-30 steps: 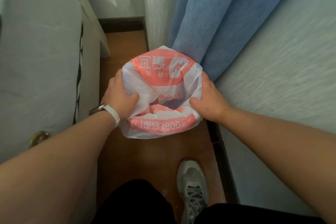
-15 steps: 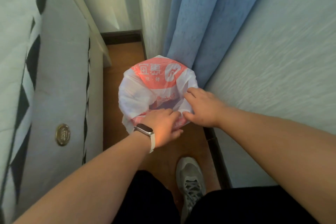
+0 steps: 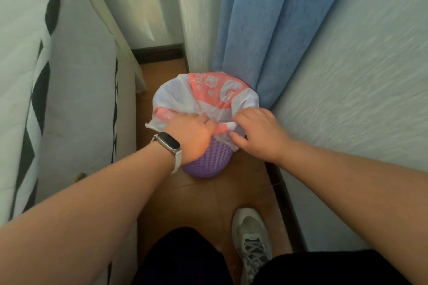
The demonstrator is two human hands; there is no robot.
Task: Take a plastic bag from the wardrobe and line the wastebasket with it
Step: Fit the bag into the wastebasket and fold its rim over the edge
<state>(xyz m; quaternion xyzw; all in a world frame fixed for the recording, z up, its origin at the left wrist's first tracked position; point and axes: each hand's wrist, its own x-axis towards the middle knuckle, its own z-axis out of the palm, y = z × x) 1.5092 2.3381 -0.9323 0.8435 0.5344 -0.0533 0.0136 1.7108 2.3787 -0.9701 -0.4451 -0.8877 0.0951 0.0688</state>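
Wastebasket (image 3: 208,162) wears plastic bag (image 3: 208,97); at its near rim, left hand (image 3: 190,136) and right hand (image 3: 259,134) clamp fingers (image 3: 243,118) on the bag.

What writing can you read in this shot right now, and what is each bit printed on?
"惠": white, on the red band at the far side of the plastic bag; the character left of it is unclear.
Small characters under it: too blurred to read.
Print on the red strip beside the left hand: blurred, partly covered.
On the watch: dark screen, no text.
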